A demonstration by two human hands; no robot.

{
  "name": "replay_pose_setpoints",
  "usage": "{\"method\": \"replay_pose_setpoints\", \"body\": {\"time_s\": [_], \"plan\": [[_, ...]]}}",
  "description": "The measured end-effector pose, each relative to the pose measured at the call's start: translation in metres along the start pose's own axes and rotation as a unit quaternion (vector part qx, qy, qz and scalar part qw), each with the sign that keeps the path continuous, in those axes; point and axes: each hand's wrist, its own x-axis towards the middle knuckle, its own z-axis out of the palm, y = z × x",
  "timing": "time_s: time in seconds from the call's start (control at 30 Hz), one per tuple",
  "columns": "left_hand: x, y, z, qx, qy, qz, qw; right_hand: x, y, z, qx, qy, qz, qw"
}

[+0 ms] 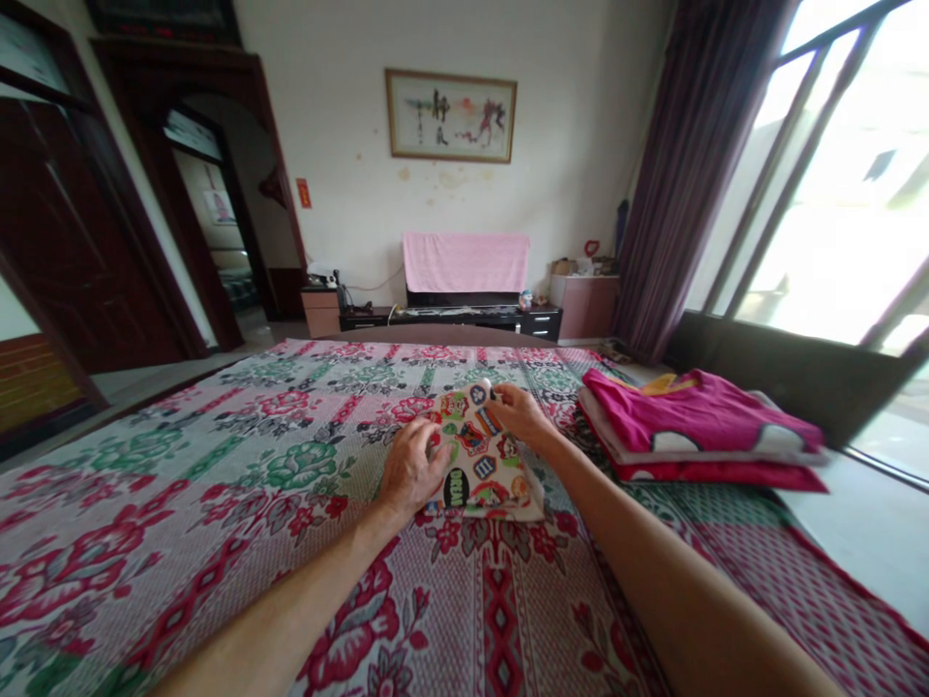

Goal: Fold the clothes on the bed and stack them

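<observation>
A small folded cream garment (488, 463) lies on the patterned bed cover in front of me. Its cloth carries colourful cartoon prints and a dark oval with green letters. My left hand (417, 465) grips its left edge, thumb on the printed top and fingers curled at the side. At the far right corner, my right hand (517, 416) pinches the cloth; part of its fingertips is hidden.
A stack of folded clothes (701, 431), magenta on top, sits to the right. The flowered bed cover (290, 465) spreads all around. Beyond it stand a low black cabinet (450, 318) and a pink cloth (464, 261) draped over something. A window (820, 174) with a purple curtain (674, 184) is at right.
</observation>
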Motion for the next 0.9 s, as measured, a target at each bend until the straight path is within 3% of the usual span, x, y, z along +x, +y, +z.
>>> {"method": "replay_pose_setpoints", "body": {"time_s": [0.13,0.23,0.33,0.4,0.5,0.63,0.9], "plan": [[0.004,-0.003,-0.003,-0.017,-0.004,-0.010,1.000,-0.003,-0.004,-0.004,-0.038,-0.021,0.008,0.999],[0.006,-0.013,-0.004,-0.016,-0.014,-0.019,1.000,-0.006,-0.002,-0.013,-0.165,-0.002,0.033,0.986],[0.010,-0.025,-0.005,-0.007,-0.022,-0.026,0.999,-0.012,-0.010,-0.019,-0.267,0.013,-0.014,0.963],[0.012,-0.033,-0.007,0.005,-0.024,-0.034,0.999,-0.020,-0.024,-0.017,-0.275,-0.064,-0.067,0.957],[0.015,-0.045,-0.011,0.027,-0.034,-0.046,0.998,-0.039,-0.053,-0.004,-0.229,-0.246,-0.153,0.929],[0.016,-0.056,-0.014,0.038,-0.072,-0.020,0.996,-0.074,-0.085,0.017,-0.285,-0.306,-0.182,0.890],[0.014,-0.060,-0.013,0.071,-0.127,0.031,0.989,-0.110,-0.094,0.034,-0.405,-0.236,-0.219,0.856]]}}
